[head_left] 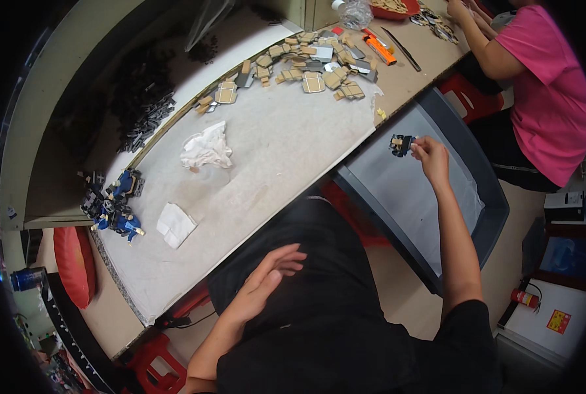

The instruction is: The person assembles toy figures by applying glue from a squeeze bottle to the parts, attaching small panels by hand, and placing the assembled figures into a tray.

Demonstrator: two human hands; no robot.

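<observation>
My right hand (431,159) is closed in a pinch on a small black and tan toy vehicle (399,144). It holds the vehicle over the far-left end of a dark grey tray (496,213) lined with a pale sheet. My left hand (264,281) hangs over my lap with its fingers stretched out, holding nothing. At the far left of the worktable (286,141) lies a cluster of blue and black toy vehicles with figures (114,202). Between them and me rest a folded white cloth (175,225) and a crumpled white cloth (207,146).
Tan and grey pieces (313,82) lie along the table's back edge, near an orange cutter (379,50) and a dark rod (401,49). Black parts (145,118) fill the shelf. A person in a pink top (549,85) works at the right. Red stools (158,364) stand below.
</observation>
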